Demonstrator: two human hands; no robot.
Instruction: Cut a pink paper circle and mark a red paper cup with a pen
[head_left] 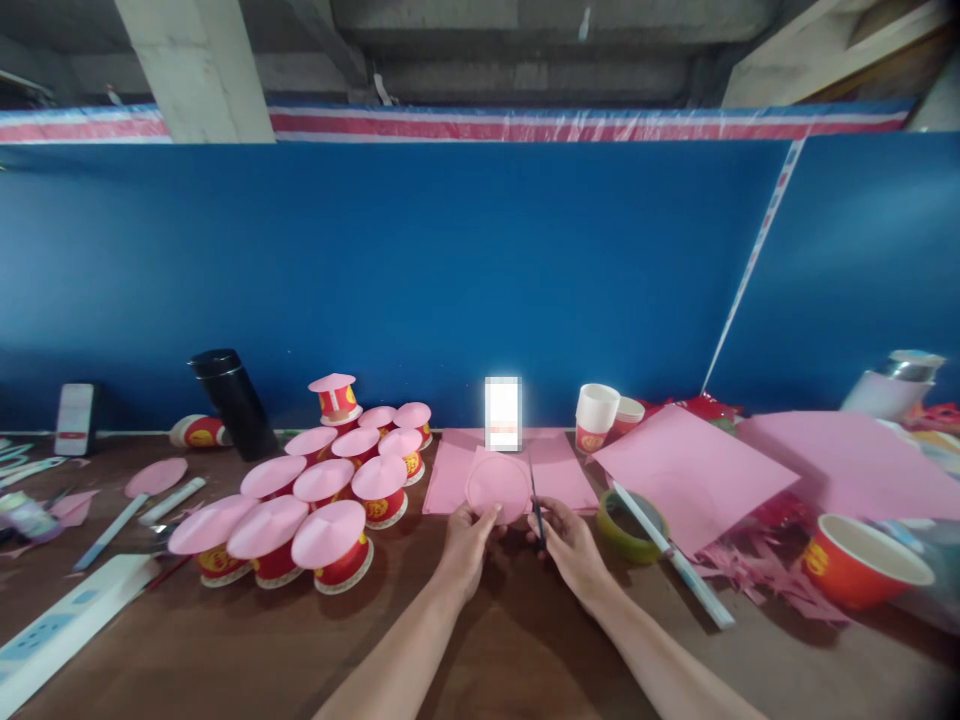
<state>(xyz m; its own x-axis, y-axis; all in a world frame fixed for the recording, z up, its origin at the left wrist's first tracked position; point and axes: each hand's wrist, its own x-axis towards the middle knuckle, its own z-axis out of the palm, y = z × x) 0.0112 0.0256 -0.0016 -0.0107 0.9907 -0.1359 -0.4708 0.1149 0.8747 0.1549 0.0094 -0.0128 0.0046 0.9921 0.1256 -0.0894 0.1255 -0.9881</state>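
"Pink paper piece (499, 485), circle marked on it. Where do you have it?"

"Mid-counter (517, 660) on my feed, in front of the phone (503, 415), over the pink sheets (448, 472). My left hand (463, 548) pinches its near edge, thumb on top."

"And the right hand (570, 548)?"

"Closed round dark scissors (538, 520), blades pointing away from the camera, beside the paper's right edge. From here I can't tell if they touch it, or how far the blades are parted."

"Left side?"

"Red cups (346, 570) with pink conical tops, clustered. Black flask (236, 405) behind them, near the blue panel (480, 270). White power strip (71, 635) in the near left corner."

"Right?"

"I get a green tape roll (619, 542) near the right hand, pale stick (701, 590) lying across it. Loose pink sheets (697, 470) past that, pink scraps (772, 575) on their near side. Open red cup (855, 570) next to the scraps. White cup stack (598, 405) stands farther back, by the panel."
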